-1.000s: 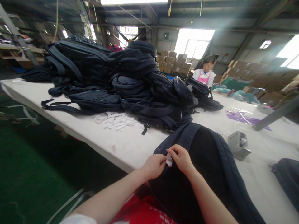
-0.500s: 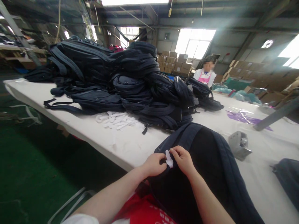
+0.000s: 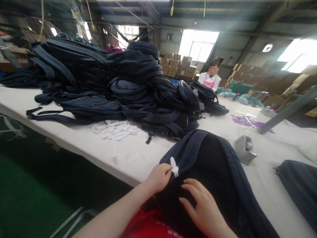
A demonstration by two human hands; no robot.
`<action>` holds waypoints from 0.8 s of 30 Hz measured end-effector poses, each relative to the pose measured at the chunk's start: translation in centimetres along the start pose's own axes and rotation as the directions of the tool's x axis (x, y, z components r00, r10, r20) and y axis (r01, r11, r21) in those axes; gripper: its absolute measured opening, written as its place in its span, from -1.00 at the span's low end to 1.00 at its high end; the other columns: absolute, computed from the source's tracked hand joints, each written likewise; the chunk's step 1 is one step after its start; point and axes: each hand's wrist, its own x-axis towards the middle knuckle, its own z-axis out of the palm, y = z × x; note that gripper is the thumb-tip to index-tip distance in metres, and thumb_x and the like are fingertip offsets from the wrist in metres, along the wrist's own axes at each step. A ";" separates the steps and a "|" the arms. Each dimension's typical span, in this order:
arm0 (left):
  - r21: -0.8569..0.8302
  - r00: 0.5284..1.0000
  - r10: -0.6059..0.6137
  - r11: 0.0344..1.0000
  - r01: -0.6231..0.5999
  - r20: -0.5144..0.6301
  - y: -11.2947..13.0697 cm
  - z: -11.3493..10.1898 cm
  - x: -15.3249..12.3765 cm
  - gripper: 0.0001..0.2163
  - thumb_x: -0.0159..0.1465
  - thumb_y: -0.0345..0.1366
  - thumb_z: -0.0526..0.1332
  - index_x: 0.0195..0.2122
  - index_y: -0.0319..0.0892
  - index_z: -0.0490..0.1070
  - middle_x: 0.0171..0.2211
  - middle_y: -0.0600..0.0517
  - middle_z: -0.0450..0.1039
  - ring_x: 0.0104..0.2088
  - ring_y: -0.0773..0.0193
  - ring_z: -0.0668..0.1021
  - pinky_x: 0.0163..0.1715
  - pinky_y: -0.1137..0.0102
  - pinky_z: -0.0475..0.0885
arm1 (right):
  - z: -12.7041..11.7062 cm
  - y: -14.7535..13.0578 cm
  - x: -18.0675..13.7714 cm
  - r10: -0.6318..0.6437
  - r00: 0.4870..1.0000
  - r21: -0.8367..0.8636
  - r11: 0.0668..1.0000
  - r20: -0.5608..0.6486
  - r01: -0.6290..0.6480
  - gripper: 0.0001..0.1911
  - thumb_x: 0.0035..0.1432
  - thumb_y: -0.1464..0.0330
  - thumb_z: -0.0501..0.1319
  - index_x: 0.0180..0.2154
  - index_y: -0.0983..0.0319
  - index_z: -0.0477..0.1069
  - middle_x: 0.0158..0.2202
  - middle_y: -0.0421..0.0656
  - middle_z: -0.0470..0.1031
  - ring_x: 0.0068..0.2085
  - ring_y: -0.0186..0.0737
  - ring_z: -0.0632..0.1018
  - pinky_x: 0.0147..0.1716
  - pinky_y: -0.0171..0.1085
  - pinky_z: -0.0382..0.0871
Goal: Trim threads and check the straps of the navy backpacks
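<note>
Left hand: pinched on white tag, at left side of backpack
Right hand: fingers apart, empty, over backpack
Risk: strong pull may tear white tag

The bare left forearm slants up and rightward from the bottom edge, its wrist nearly straight. It ends in the bare left hand, thumb and forefinger pinched together, the other fingers curled under. Near it, lower and apart, the bare right hand angles up and leftward, thumb spread away from loosely bent fingers, its wrist close to the bottom edge.
</note>
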 end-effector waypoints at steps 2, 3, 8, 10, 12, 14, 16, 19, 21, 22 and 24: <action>-0.056 0.999 0.000 0.998 -0.002 -0.040 -0.3 0.0 0.2 -0.76 0.32 -0.34 0.00 -0.38 -0.15 0.44 -0.35 0.01 0.52 -0.28 0.24 0.52 -0.25 0.41 0.33 | 2.2 1.4 -2.6 -0.074 0.997 -0.135 0.988 -0.008 0.072 -0.55 0.08 0.21 0.29 0.04 0.10 0.42 0.14 -0.02 0.40 0.09 0.07 0.46 0.04 -0.06 0.43; -0.095 0.998 -0.010 0.995 0.003 -0.065 -0.5 -0.2 0.4 -0.76 0.32 -0.34 0.00 -0.38 -0.15 0.44 -0.35 0.02 0.52 -0.29 0.25 0.52 -0.25 0.41 0.32 | 3.2 2.3 -3.7 -0.140 0.990 -0.200 0.970 -0.009 0.135 -0.46 0.04 0.19 0.30 0.09 0.12 0.39 0.16 0.00 0.38 0.11 0.09 0.46 0.02 -0.06 0.45; -0.229 0.965 -0.161 0.967 0.112 -0.208 -0.7 -1.6 2.7 -0.75 0.31 -0.32 0.00 -0.33 -0.15 0.48 -0.32 0.02 0.55 -0.27 0.24 0.54 -0.22 0.40 0.34 | 6.0 6.3 -6.9 -0.361 0.932 -0.492 0.804 0.041 0.333 -0.28 0.13 0.25 0.23 0.30 0.08 0.09 0.19 0.00 0.35 0.10 0.08 0.48 -0.07 -0.11 0.48; -0.230 0.964 -0.163 0.967 0.114 -0.210 -0.8 -2.2 3.7 -0.77 0.27 -0.34 0.02 -0.33 -0.15 0.48 -0.31 0.03 0.56 -0.25 0.22 0.54 -0.18 0.39 0.36 | 6.0 7.1 -7.1 -0.337 0.941 -0.560 0.772 0.038 0.300 -0.24 0.12 0.37 0.18 0.33 0.07 0.01 0.22 0.00 0.30 0.13 0.09 0.45 -0.04 -0.06 0.45; -0.271 0.985 -0.111 0.960 0.072 -0.131 -0.8 -2.6 4.2 -0.77 0.22 -0.38 0.02 -0.32 -0.17 0.49 -0.30 0.04 0.56 -0.23 0.22 0.54 -0.15 0.39 0.38 | 5.6 7.4 -6.8 -0.316 0.948 -0.580 0.769 0.019 0.268 -0.17 0.05 0.47 0.16 0.33 0.04 -0.03 0.25 -0.04 0.26 0.15 0.08 0.43 -0.01 -0.04 0.42; -0.338 0.996 -0.084 0.939 0.066 -0.041 -0.7 -3.0 4.1 -0.72 0.19 -0.43 -0.02 -0.27 -0.18 0.49 -0.28 0.03 0.57 -0.21 0.24 0.55 -0.13 0.38 0.41 | 5.0 7.3 -6.1 -0.275 0.962 -0.556 0.800 -0.003 0.227 -0.09 -0.06 0.47 0.19 0.33 0.00 -0.01 0.29 -0.07 0.17 0.18 0.14 0.39 0.02 0.03 0.39; -0.282 0.989 -0.123 0.955 0.097 -0.076 -0.5 -3.4 3.6 -0.66 0.21 -0.44 -0.06 -0.13 -0.22 0.47 -0.18 -0.03 0.56 -0.14 0.21 0.54 -0.05 0.33 0.42 | 4.4 7.1 -5.1 -0.205 0.979 -0.507 0.844 -0.005 0.175 -0.02 -0.17 0.45 0.22 0.32 0.00 0.01 0.34 -0.07 0.06 0.21 0.23 0.32 0.06 0.12 0.34; 0.059 0.969 -0.011 0.998 0.026 -0.246 0.4 -3.8 2.8 -0.59 0.31 -0.35 -0.06 0.14 -0.24 0.30 0.14 -0.15 0.35 0.14 0.12 0.39 0.18 0.18 0.26 | 3.5 6.9 -3.3 -0.110 0.993 -0.444 0.888 0.047 0.120 0.02 -0.22 0.48 0.20 0.32 -0.02 0.00 0.36 -0.16 -0.01 0.27 0.20 0.24 0.15 0.17 0.23; 0.251 0.967 0.153 0.963 -0.100 -0.203 1.0 -4.0 3.0 -0.59 0.34 -0.31 -0.04 0.21 -0.17 0.24 0.28 -0.11 0.17 0.27 0.13 0.23 0.29 0.12 0.08 | 3.0 7.0 -2.0 -0.073 0.994 -0.422 0.901 0.076 0.099 -0.02 -0.18 0.48 0.19 0.31 -0.04 0.01 0.37 -0.21 0.00 0.30 0.13 0.18 0.21 0.16 0.16; 0.299 0.968 0.211 0.940 -0.162 -0.139 1.2 -3.9 3.4 -0.60 0.35 -0.30 -0.03 0.20 -0.14 0.25 0.31 -0.07 0.12 0.30 0.15 0.18 0.32 0.12 0.02 | 2.7 7.1 -1.5 -0.055 0.995 -0.412 0.907 0.080 0.083 -0.04 -0.16 0.48 0.19 0.31 -0.04 0.02 0.37 -0.23 0.00 0.32 0.11 0.15 0.23 0.15 0.12; 0.344 0.964 0.263 0.909 -0.235 -0.037 1.2 -3.6 4.7 -0.61 0.34 -0.28 0.02 0.19 -0.13 0.26 0.32 -0.06 0.09 0.32 0.16 0.14 0.34 0.10 -0.04 | 2.4 7.3 -0.7 -0.020 0.997 -0.391 0.919 0.076 0.048 -0.09 -0.12 0.46 0.19 0.31 0.00 0.05 0.37 -0.23 0.00 0.33 0.07 0.12 0.26 0.14 0.07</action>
